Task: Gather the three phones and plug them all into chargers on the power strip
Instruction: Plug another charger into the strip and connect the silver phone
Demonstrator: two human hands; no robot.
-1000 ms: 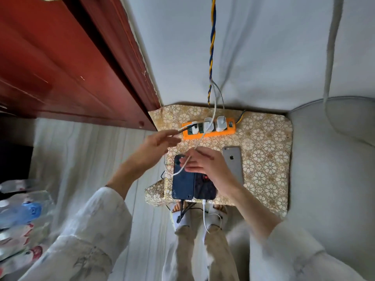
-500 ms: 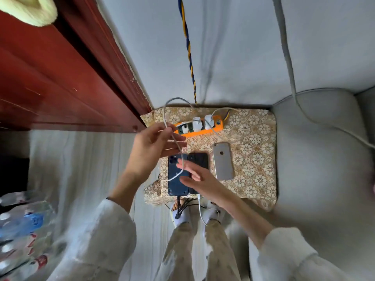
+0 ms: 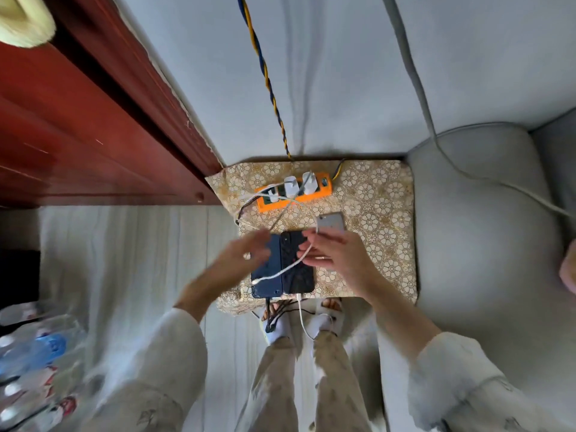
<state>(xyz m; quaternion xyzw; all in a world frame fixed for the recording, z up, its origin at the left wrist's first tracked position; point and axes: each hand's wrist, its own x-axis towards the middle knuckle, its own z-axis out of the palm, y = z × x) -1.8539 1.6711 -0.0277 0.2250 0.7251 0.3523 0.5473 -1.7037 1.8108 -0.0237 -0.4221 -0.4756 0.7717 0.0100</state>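
While right hand (image 3: 338, 254) pinches white cable (image 3: 290, 268), left hand (image 3: 246, 260) spread beside, over two dark phones (image 3: 282, 266).

Readable text: none anywhere in the view.
Bottles (image 3: 34, 353), lower left of the frame: labels blurred, unreadable.
Silver phone (image 3: 331, 221), centre: back marking too small to tell.

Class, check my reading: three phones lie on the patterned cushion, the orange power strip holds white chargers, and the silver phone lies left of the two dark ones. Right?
Not quite. The head view shows the silver phone lying right of the two dark phones, not left. The rest stands.
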